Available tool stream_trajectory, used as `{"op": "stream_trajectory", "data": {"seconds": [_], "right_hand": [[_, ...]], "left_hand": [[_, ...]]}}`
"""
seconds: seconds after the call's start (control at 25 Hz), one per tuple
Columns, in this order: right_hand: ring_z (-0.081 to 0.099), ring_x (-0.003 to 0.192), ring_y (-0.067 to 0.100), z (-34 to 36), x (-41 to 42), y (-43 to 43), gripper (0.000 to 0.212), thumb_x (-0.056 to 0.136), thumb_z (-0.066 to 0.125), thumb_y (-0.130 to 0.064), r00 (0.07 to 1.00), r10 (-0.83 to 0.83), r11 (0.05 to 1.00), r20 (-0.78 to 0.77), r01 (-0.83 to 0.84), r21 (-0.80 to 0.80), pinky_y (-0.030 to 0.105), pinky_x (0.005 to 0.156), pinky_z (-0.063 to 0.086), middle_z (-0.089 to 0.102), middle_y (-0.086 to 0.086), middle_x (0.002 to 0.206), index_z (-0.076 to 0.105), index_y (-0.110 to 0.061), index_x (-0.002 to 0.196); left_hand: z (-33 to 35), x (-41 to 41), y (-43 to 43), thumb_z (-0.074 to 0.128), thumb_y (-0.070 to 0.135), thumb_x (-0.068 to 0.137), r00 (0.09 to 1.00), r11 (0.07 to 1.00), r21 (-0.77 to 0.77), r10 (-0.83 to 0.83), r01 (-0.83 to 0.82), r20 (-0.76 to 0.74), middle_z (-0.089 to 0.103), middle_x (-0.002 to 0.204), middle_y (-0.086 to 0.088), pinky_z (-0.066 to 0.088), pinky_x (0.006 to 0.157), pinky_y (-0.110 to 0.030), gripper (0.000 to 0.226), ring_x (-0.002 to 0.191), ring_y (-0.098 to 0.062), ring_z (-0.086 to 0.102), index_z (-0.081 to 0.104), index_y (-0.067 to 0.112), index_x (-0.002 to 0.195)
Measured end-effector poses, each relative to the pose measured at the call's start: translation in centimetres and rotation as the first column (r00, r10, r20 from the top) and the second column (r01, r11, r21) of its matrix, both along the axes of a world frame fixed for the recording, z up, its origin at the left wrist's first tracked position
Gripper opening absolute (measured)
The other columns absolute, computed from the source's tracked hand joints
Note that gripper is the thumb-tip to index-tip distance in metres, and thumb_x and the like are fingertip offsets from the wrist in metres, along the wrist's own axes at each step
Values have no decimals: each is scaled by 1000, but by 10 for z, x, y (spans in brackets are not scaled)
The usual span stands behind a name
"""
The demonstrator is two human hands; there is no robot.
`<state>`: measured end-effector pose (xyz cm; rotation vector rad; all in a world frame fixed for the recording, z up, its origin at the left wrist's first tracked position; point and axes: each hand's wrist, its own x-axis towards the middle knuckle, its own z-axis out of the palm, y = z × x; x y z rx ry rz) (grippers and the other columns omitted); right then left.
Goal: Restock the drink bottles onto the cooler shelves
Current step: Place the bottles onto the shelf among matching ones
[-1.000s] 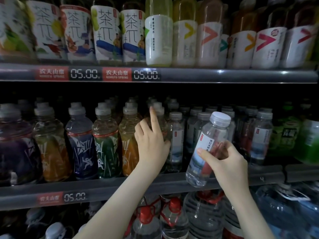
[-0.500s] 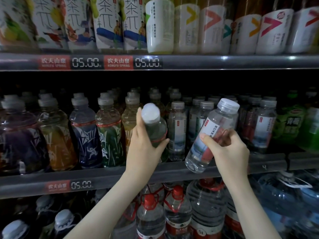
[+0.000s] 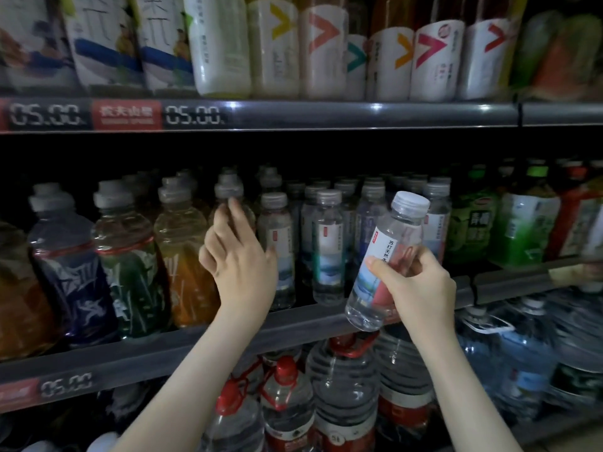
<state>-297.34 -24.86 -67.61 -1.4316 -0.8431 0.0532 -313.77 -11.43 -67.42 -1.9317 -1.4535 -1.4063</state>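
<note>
The right hand [image 3: 421, 288] gripped the water bottle [image 3: 388, 256], tilted just before the lip of the middle shelf [image 3: 195, 350] — its base could have snagged there going in — while the left hand [image 3: 241, 259], fingers loose against a shelved bottle [image 3: 229, 190], might have toppled the packed row.

Clear bottle [image 3: 399, 233] — white cap [image 3: 410, 201], white-blue-red label [image 3: 380, 247] — red-capped clear jugs [image 3: 287, 399]

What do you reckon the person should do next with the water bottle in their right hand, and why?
Probably tip the water bottle upright and set it on the middle shelf beside the matching bottles. The right hand grips it tilted, just in front of the shelf edge, and those bottles carry the same label. The left hand reaches among the bottles alongside.
</note>
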Motion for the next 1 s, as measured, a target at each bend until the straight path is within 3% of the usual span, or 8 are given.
{"op": "stream_trajectory", "data": {"seconds": [0.08, 0.2, 0.28, 0.4, 0.52, 0.64, 0.84, 1.0], "right_hand": [[60, 75, -5, -2, 19, -4, 24, 71, 80, -33, 998, -64, 997, 10, 64, 41, 14, 63, 43, 65, -18, 77, 63, -25, 86], [65, 82, 6, -6, 58, -9, 33, 74, 79, -32, 974, -222, 945, -39, 225, 236, 22, 73, 48, 68, -13, 88, 63, -19, 101], [64, 94, 10, -4, 92, -12, 47, 79, 76, -30, 947, -310, 886, -85, 321, 335, 24, 81, 48, 68, -5, 105, 58, -14, 119], [61, 102, 15, 9, 143, -14, 54, 83, 72, -29, 931, -355, 879, -87, 364, 307, 26, 81, 46, 64, 1, 116, 49, -12, 129], [60, 93, 19, 13, 177, -10, 42, 85, 71, -29, 939, -332, 926, -90, 343, 156, 22, 70, 38, 62, 0, 104, 53, -10, 116], [62, 92, 19, 4, 192, 0, 33, 83, 73, -29, 964, -258, 958, -67, 264, 111, 27, 72, 43, 64, -2, 99, 55, -14, 105], [60, 88, 5, 0, 202, 8, 44, 79, 76, -26, 989, -140, 990, 36, 141, -6, 16, 70, 42, 65, -10, 98, 57, -18, 118], [62, 88, 5, 0, 203, 15, 41, 78, 78, -27, 991, -130, 991, 37, 131, -38, 16, 68, 43, 65, -13, 93, 60, -18, 113]], "left_hand": [[-9, 24, -19, 64, 29, 83, 986, 977, 135, -160, 164, -41, 33, 139, -22, 38, 88, -51, 71, 116, -37, 32, 31, 10, 143], [-15, 68, -38, 60, 19, 85, 877, 862, 203, -417, 465, -238, 52, 123, -15, 40, 84, -42, 45, 105, -34, 50, 52, 12, 129], [-15, 101, -44, 62, 9, 86, 766, 779, 82, -582, 622, -275, 58, 113, -13, 44, 81, -37, 39, 98, -32, 56, 56, 8, 124], [-14, 151, -55, 51, 17, 96, 680, 675, -227, -730, 702, -67, 54, 123, -9, 48, 81, -32, 43, 106, -26, 56, 42, 13, 138], [-12, 200, -56, 48, 29, 98, 717, 651, -379, -696, 657, 47, 46, 135, -11, 49, 82, -31, 60, 108, -26, 56, 18, 15, 148], [-5, 240, -52, 53, 35, 95, 723, 585, -493, -675, 644, 144, 40, 140, -17, 45, 78, -30, 83, 111, -30, 55, -3, 11, 151], [-1, 273, -46, 61, 27, 90, 766, 596, -523, -614, 609, 192, 36, 138, -24, 48, 87, -37, 87, 114, -36, 54, 1, -4, 145], [-5, 267, -47, 59, 32, 91, 824, 698, -482, -558, 530, 98, 33, 140, -21, 47, 89, -31, 92, 120, -30, 51, -5, -4, 146]]}}
